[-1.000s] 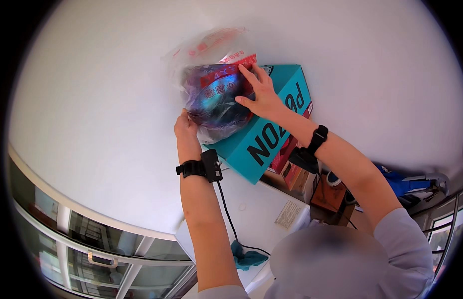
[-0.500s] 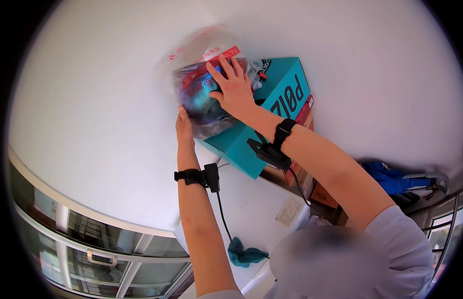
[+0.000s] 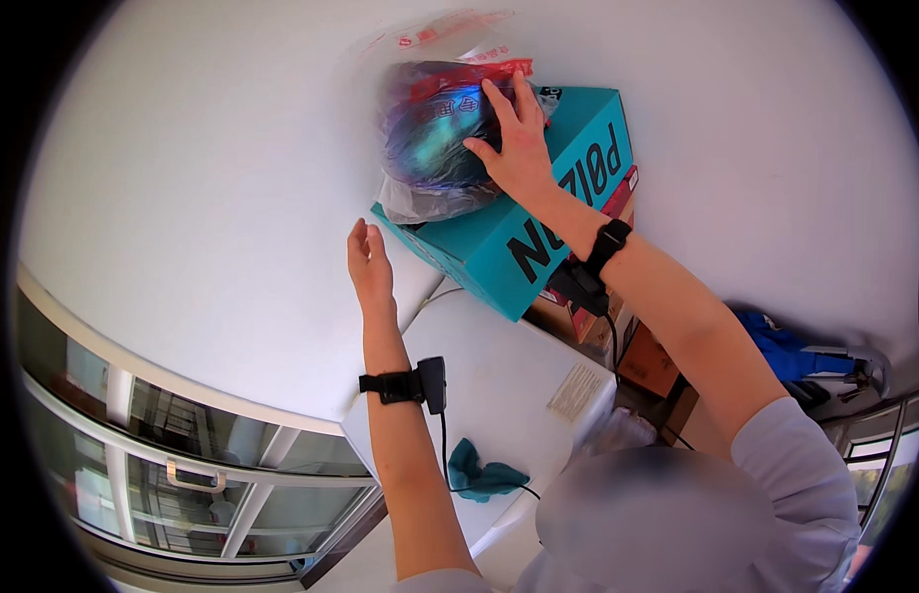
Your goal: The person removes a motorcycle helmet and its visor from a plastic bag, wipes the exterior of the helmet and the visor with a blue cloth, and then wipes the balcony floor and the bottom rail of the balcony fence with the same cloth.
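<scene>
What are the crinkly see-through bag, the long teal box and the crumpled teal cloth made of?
The crinkly see-through bag looks like thin, glossy plastic: its wrinkles shine. The long teal box seems smooth, printed cardboard, with flat sides and crisp edges. The crumpled teal cloth is probably matte fabric, because it bunches softly; its weave is too small to see.

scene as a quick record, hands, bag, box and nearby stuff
left grip: open, empty, beside the teal cardboard box
right grip: fingers spread against the clear plastic bag
bag contents: glossy, rounded, blue-purple item
bag position: on or just over the box
wrists: black strapped device on each
teal cloth: on the white surface
</scene>
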{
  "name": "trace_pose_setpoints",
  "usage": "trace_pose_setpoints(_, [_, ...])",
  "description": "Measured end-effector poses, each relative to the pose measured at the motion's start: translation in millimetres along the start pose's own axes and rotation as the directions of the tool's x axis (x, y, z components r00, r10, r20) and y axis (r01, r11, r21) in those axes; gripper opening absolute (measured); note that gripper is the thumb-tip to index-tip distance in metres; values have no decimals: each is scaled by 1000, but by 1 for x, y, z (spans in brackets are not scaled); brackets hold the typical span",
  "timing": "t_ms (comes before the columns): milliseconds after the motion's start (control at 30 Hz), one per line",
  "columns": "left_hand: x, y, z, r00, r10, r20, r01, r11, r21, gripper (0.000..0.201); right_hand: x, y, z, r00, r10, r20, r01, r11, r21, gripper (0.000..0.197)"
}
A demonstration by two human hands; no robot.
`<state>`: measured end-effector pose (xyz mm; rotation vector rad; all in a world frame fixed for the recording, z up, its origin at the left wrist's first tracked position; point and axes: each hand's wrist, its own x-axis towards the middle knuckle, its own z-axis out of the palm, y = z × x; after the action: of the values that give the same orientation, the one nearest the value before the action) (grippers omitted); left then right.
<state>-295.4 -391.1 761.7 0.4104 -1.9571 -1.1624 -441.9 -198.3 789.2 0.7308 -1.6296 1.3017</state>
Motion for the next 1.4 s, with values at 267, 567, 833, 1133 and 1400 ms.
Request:
trace_pose_setpoints(267, [-84,-58,-60,965,-230,122,223,972,68,56,-5,3,7,996,-34,79,31,999,32,77])
trace_pose_setpoints(567, [-169,-78,-80,896,-122,428,-39,936,349,37,-12,5,0,999,12,51,-15,998,58,79])
trace_pose_setpoints(833, [-324,-123,-138,758,-623,193,152,457,876,77,-17,30,-8,994,-108,-7,108,994,30,70])
trace_pose_setpoints(1133, [-382,-109,-128,847,-511,144,278,659,699,59,-25,16,-8,996,64,69,-73,989,128,75])
trace_pose_setpoints(1400, [-293,-69,-90,876,-481,47,457,856,243,26,-34,29,-15,993,107,54,-112,987,115,66])
